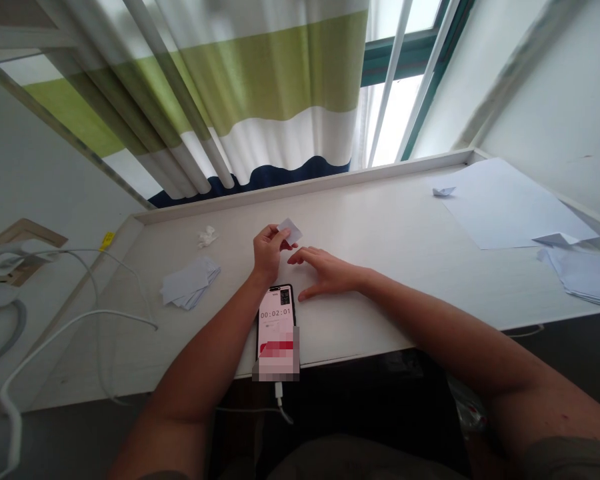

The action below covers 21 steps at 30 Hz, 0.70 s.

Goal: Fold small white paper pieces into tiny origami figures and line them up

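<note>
Between the thumb and fingers of my left hand (269, 252) is a small folded square of white paper (291, 231), lifted over the desk. My right hand (325, 270) is just to the right of it, thumb and fingers spread apart, holding nothing. Below both hands a phone (275, 327) lies at the desk's front edge, its screen reading 00:02:01 and its lower part blurred out. Left of my left forearm rests a loose stack of white paper pieces (190, 283). A crumpled white scrap (207, 237) sits behind that stack.
Large white sheets (515, 207) cover the desk's (380, 220) right end, with a small folded paper piece (444, 191) at their left edge. More stacked paper (585, 273) lies nearer me. White cables (80, 333) cross the left side. A curtain (280, 80) hangs behind.
</note>
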Motion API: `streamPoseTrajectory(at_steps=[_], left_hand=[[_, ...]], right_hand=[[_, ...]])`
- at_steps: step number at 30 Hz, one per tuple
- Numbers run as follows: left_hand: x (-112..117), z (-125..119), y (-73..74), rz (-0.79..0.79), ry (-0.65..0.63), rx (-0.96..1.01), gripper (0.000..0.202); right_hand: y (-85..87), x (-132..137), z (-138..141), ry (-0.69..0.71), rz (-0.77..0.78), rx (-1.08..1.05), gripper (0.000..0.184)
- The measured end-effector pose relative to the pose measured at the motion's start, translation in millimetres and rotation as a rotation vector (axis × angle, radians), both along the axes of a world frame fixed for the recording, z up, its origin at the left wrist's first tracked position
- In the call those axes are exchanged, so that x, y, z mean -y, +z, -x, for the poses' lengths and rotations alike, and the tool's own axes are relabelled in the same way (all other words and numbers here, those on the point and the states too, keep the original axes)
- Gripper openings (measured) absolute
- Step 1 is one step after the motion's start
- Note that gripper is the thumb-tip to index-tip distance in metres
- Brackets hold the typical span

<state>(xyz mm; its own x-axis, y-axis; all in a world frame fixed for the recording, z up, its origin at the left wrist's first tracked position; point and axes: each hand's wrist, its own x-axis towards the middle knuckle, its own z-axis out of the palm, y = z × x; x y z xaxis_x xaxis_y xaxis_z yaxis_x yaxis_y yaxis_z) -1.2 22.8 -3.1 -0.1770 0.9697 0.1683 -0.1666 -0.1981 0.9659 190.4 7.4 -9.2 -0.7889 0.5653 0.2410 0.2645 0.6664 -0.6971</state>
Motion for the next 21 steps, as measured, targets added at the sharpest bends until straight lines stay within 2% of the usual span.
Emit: streamPoseTrajectory(at_steps=[6,13,18,21], left_hand=[[-0.6,-3.2,-3.9,0.004,0.048,0.049,0.03],[1.7,-6.8,-2.8,0.016,0.049,0.094,0.031],[3.1,-6.9,0.1,0.003,0.07,0.099,0.031],[4.2,-6.2,1.4,-0.002,0.059,0.087,0.032]], right_hand=[[-1.7,4.9,12.4,0.019,-0.074,0.07,0.072],[-1.5,9.2,13.0,-0.027,-0.12,0.101,0.075],[-2.3,8.9,11.3,-0.001,-0.168,0.113,0.072],[0.0,8.5,8.7,0.012,-0.159,0.108,0.076]])
